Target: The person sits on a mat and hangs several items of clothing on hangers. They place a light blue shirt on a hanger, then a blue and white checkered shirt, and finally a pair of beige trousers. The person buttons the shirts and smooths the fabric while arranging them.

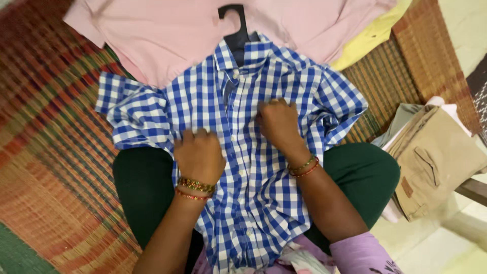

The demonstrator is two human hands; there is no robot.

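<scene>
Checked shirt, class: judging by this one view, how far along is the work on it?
Done: the blue checked shirt lies face up on a dark hanger, collar fastened. In hand: the left hand and right hand press on its front by the placket. Left: both sleeves are rumpled; pink garments and folded khaki trousers lie nearby.

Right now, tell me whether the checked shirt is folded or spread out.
Spread out: the blue checked shirt lies front-up across the lap, sleeves out to both sides, still on its dark hanger, both hands pressing its front.
</scene>
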